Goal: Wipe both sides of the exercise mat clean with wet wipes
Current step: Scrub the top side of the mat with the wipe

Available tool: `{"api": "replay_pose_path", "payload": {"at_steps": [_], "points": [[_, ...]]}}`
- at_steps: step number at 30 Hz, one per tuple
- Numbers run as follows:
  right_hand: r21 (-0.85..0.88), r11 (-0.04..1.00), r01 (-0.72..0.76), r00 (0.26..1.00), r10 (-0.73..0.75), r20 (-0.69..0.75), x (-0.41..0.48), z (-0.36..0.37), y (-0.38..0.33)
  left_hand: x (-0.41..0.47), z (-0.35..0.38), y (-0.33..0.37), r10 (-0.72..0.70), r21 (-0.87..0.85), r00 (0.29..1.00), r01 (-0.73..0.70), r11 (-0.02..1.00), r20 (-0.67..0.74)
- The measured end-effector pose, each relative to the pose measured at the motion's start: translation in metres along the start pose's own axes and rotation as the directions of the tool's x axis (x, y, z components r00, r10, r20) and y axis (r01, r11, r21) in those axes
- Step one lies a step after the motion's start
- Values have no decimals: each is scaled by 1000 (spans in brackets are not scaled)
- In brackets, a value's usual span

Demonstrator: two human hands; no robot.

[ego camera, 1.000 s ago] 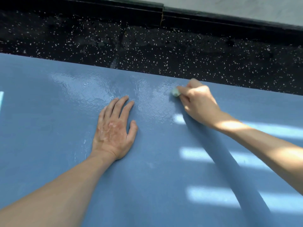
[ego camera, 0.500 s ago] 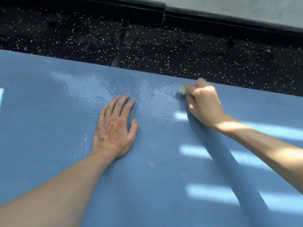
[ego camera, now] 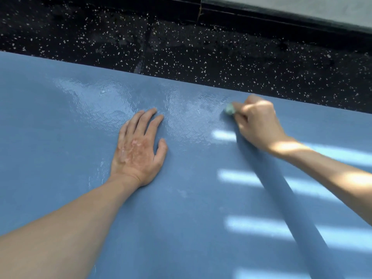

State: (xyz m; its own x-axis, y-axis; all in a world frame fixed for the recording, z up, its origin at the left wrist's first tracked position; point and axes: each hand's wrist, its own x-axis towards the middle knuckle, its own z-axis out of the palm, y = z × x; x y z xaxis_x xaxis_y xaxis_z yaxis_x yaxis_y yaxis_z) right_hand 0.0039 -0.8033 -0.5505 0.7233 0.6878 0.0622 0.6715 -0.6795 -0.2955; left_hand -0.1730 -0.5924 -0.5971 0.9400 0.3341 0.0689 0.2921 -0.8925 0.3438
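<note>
Down at floor level, a person's two bare arms reach over a blue exercise mat [ego camera: 181, 218] that fills the near and middle of the view. Its far edge runs at a slant against a black floor [ego camera: 221, 57] flecked with white.

The left hand [ego camera: 138, 152] lies flat on the mat, palm down, fingers straight and close together, thumb out to the right, gripping nothing. To its right and a little farther off, the right hand [ego camera: 257, 123] is curled into a fist round a balled, pale green wet wipe [ego camera: 229, 109]. The wipe pokes out at the left of the fingers and touches the mat just short of its far edge.

The mat's surface shows a fine embossed texture. A broad wet sheen [ego camera: 112, 101] glistens along its far part, from left of the left hand across to the wipe, while the near part looks matt and dry. Bars of sunlight [ego camera: 241, 176] fall across the mat's right side, crossed by the shadow of the right forearm. Beyond the floor, a black skirting board [ego camera: 261, 19] runs below a grey wall [ego camera: 302, 7].
</note>
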Motion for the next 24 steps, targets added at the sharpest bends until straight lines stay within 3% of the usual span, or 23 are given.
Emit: {"api": "replay_pose_path", "payload": {"at_steps": [2,3,7,10,12,15,17,20,21,24], "points": [[-21,995,-99,990,96,-106,9,2,10,-1,0,0,0,2,1000,0,1000,0],[-30,995,-100,992,97,-83,1,6,4,-1,0,1,1,-1,1000,-1,1000,-1],[97,989,112,983,-125,138,-42,6,-25,0,0,0,4,-7,1000,-4,1000,-4],[-26,998,-51,998,51,-24,-7,1,3,-1,0,0,8,-6,1000,-8,1000,-12],[-65,994,-88,995,84,-59,-9,3,5,-1,0,0,7,-7,1000,-7,1000,-18],[30,993,112,986,-114,119,-58,7,-27,-1,0,0,8,-6,1000,-8,1000,-11],[79,985,152,971,-163,175,-61,3,-26,0,0,0,10,-8,1000,-10,1000,-15],[43,998,-50,998,48,48,-33,1,-5,-1,0,-1,11,-11,1000,-11,1000,-16],[25,998,-51,998,50,32,-37,4,-7,-2,0,-1,11,-10,1000,-11,1000,-17],[41,991,124,972,-130,197,-88,9,-42,-1,1,-1,14,-12,1000,-15,1000,-13]]}}
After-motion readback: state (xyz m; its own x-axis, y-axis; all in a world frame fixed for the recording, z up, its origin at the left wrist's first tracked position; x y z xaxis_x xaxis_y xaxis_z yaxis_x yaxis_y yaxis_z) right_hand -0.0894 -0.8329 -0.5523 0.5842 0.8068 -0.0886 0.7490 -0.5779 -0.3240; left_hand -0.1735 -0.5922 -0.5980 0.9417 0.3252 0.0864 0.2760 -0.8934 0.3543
